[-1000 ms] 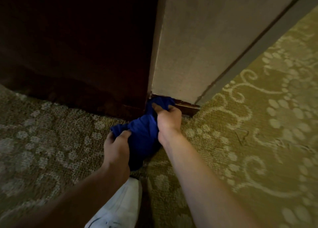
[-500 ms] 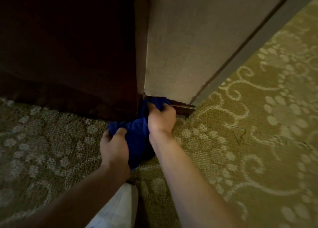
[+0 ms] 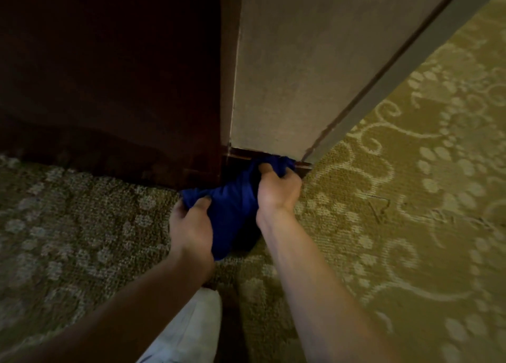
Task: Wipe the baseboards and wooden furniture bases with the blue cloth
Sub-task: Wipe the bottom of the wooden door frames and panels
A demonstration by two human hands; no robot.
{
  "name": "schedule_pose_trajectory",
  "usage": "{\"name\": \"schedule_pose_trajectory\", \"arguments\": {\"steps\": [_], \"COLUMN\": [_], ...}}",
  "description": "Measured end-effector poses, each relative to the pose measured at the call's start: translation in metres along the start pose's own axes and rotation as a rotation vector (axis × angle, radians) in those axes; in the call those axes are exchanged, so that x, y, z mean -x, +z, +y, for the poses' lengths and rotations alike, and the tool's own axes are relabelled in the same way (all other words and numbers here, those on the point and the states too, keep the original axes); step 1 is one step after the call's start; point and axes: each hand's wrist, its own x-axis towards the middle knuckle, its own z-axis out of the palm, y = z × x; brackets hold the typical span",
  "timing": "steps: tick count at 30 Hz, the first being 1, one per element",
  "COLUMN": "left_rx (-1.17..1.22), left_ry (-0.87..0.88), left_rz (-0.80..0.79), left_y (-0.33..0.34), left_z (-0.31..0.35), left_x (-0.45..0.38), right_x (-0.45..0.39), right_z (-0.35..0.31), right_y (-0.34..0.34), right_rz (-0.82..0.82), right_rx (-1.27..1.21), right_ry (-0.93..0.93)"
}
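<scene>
A blue cloth (image 3: 232, 206) is bunched on the carpet at the foot of a narrow wall end. My right hand (image 3: 276, 190) grips the cloth's far end and holds it against the dark wooden baseboard (image 3: 241, 156), near the baseboard's right corner. My left hand (image 3: 191, 225) grips the cloth's near left edge, thumb on top. The part of the baseboard behind the cloth is hidden.
A dark wooden furniture side (image 3: 109, 75) stands to the left of the grey wall (image 3: 301, 61). Patterned olive carpet (image 3: 397, 225) covers the floor. A white shoe (image 3: 191, 332) sits at the bottom between my arms.
My right hand has slid the cloth to the right along the baseboard, from its left corner toward its right corner. The left hand keeps its hold on the near edge.
</scene>
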Motion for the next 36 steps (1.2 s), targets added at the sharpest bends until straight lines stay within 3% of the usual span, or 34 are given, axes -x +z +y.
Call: {"name": "schedule_pose_trajectory", "arguments": {"steps": [6,10,15,17,20,22,26,30,32,36], "left_rx": [0.013,-0.045,-0.046,-0.043,0.021,0.026,-0.037,-0.052,-0.017,0.068], "left_ry": [-0.119,-0.096,-0.003,-0.025,-0.171,-0.198,-0.104,-0.017,-0.093,-0.269], "left_rz": [-0.26,-0.119,0.065,0.011,-0.177,-0.221,-0.106,-0.034,-0.102,-0.355], "left_y": [0.029,0.011,-0.02,-0.017,0.0,0.01,0.001,-0.009,0.001,0.044], "left_z": [-0.011,-0.003,-0.001,0.001,-0.002,-0.004,0.006,0.005,-0.004,-0.031], "left_x": [0.012,-0.001,-0.013,-0.012,-0.005,0.0,-0.002,-0.008,-0.003,0.006], "right_x": [-0.031,-0.018,0.005,0.0,-0.018,-0.027,-0.014,0.0,-0.011,-0.039], "right_z": [-0.006,-0.002,0.007,0.002,-0.011,-0.012,-0.004,0.001,-0.004,-0.019], "right_y": [-0.05,-0.023,0.015,0.006,-0.025,-0.037,-0.008,-0.003,-0.03,-0.09], "right_rz": [0.116,0.176,-0.098,-0.074,0.097,0.16,0.265,0.08,0.025,0.186], "right_rx": [-0.133,-0.121,-0.1,-0.135,-0.249,-0.289,-0.138,-0.019,-0.015,-0.212], "right_ry": [0.034,0.028,0.063,0.074,0.132,0.137,0.016,-0.02,0.039,0.218]}}
